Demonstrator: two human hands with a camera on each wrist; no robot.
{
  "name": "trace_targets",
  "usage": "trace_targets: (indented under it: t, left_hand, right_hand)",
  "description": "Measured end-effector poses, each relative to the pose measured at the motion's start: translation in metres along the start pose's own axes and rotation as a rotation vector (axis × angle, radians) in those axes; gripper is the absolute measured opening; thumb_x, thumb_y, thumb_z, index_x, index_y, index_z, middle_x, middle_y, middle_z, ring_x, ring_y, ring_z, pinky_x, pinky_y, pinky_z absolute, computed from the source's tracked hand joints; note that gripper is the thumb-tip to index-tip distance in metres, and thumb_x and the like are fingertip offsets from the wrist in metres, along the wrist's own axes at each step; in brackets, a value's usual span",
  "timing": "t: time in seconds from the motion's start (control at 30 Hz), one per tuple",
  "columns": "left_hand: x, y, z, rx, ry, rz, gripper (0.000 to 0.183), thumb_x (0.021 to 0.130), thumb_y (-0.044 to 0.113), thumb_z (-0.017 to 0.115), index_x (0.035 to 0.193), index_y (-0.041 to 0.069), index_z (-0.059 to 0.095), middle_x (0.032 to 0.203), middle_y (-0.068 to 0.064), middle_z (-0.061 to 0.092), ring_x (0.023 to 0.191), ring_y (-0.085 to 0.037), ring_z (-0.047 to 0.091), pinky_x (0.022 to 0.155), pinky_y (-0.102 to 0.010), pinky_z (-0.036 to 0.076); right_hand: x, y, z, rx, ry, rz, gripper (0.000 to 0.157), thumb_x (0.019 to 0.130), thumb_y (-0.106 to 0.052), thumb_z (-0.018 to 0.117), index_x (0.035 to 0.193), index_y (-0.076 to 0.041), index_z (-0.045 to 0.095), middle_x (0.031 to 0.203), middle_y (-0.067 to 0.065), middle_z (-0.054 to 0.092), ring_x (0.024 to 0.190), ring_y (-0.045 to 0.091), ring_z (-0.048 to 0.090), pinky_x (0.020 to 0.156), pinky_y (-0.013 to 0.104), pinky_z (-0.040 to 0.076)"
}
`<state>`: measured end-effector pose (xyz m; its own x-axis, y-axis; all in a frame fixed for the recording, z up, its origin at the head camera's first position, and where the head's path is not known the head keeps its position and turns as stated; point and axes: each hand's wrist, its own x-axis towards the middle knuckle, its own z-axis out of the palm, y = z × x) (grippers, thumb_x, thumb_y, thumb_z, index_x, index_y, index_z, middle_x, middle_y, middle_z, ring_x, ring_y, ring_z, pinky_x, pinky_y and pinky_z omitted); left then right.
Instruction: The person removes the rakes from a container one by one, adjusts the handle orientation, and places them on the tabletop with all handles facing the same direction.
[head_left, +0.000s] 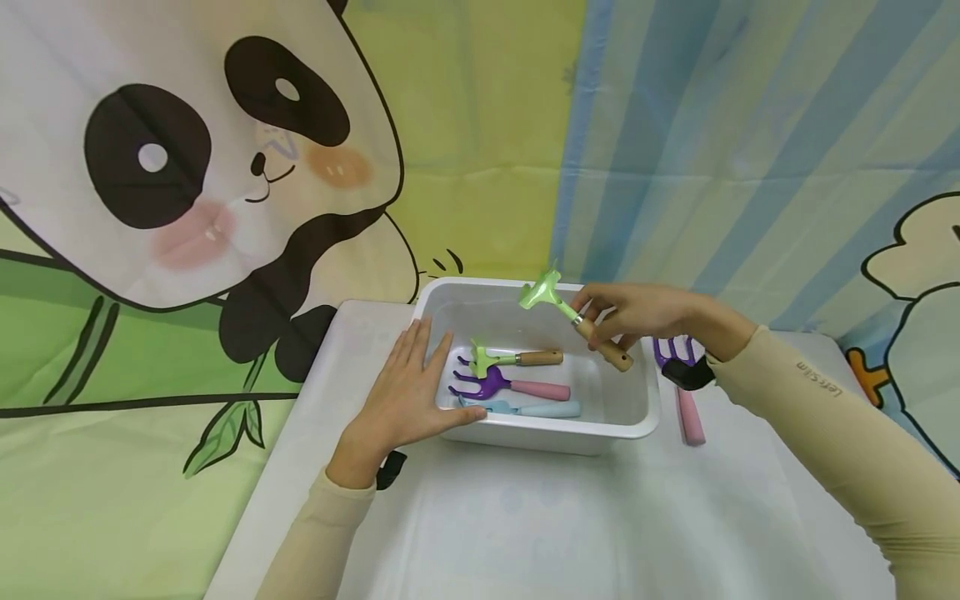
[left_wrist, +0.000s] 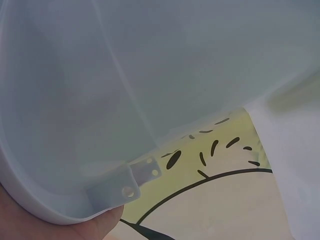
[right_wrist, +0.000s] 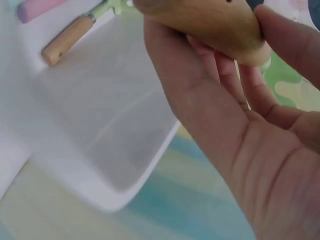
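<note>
A white plastic tub (head_left: 525, 429) stands on the table, and my left hand (head_left: 401, 396) rests on its left end with fingers spread and the thumb along the front rim. Over the tub's right part, my right hand (head_left: 637, 310) pinches the wooden handle of a green garden hand tool (head_left: 543, 292), its broad head pointing up and left. The handle (right_wrist: 215, 27) fills the top of the right wrist view. Inside the tub lie a similar green tool (head_left: 536, 358) with a wooden handle, a purple hand fork (head_left: 491, 382) with a pink handle and a light blue tool (head_left: 547, 409).
Right of the tub, another purple fork with a pink handle (head_left: 690, 417) lies on the white table (head_left: 525, 525), partly behind a black wrist strap (head_left: 687, 372). A printed panda curtain (head_left: 480, 142) hangs close behind the tub.
</note>
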<state>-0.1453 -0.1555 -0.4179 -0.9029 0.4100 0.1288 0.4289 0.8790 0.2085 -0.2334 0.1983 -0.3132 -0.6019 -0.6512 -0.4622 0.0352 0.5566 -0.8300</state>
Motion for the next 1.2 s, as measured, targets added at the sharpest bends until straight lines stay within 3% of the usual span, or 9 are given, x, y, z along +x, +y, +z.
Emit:
trace_targets:
  t: [0.2, 0.3, 0.6, 0.9, 1.2]
  left_hand:
    - [0.0, 0.001, 0.0, -0.006, 0.0, -0.002, 0.125, 0.073, 0.095, 0.038, 0.158, 0.005, 0.025, 0.165, -0.022, 0.003, 0.152, -0.034, -0.003, 0.122, -0.043, -0.001]
    - [0.0, 0.001, 0.0, -0.008, 0.0, 0.0, 0.125, 0.073, 0.095, 0.038, 0.158, 0.004, 0.025, 0.165, -0.022, 0.003, 0.152, -0.034, -0.003, 0.122, -0.043, -0.001]
    - [0.0, 0.001, -0.001, -0.005, -0.001, 0.004, 0.125, 0.074, 0.095, 0.038, 0.159, 0.005, 0.023, 0.165, -0.022, 0.002, 0.152, -0.034, -0.003, 0.122, -0.043, -0.001]
    - [-0.002, 0.0, 0.001, -0.007, -0.006, -0.001, 0.125, 0.073, 0.095, 0.038, 0.159, 0.005, 0.023, 0.165, -0.021, 0.001, 0.152, -0.034, -0.004, 0.122, -0.043, -0.001]
    - [-0.001, 0.0, 0.0, -0.007, -0.007, -0.001, 0.125, 0.073, 0.095, 0.038, 0.159, 0.006, 0.024, 0.165, -0.021, 0.002, 0.152, -0.033, -0.004, 0.122, -0.043, -0.001]
  right_hand:
    - [-0.033, 0.022, -0.015, 0.098, 0.089, -0.02, 0.051, 0.097, -0.001, 0.059, 0.14, 0.005, 0.031, 0.124, 0.027, 0.044, 0.109, 0.037, 0.061, 0.08, 0.048, 0.057]
    - [-0.05, 0.04, -0.022, 0.138, 0.141, -0.029, 0.052, 0.098, -0.001, 0.059, 0.14, 0.006, 0.029, 0.125, 0.03, 0.042, 0.106, 0.038, 0.062, 0.08, 0.049, 0.058]
    - [-0.09, 0.123, -0.038, 0.208, 0.352, 0.02, 0.051, 0.102, -0.009, 0.057, 0.14, 0.007, 0.026, 0.119, 0.029, 0.048, 0.096, 0.037, 0.064, 0.084, 0.053, 0.055]
    - [-0.102, 0.207, -0.044, 0.36, 0.411, 0.165, 0.064, 0.106, -0.017, 0.053, 0.146, 0.008, 0.01, 0.119, 0.02, 0.054, 0.1, 0.032, 0.066, 0.088, 0.054, 0.054]
    - [-0.101, 0.256, -0.046, 0.398, 0.416, 0.27, 0.066, 0.106, -0.019, 0.052, 0.146, 0.012, 0.01, 0.113, 0.011, 0.063, 0.104, 0.026, 0.066, 0.088, 0.048, 0.054]
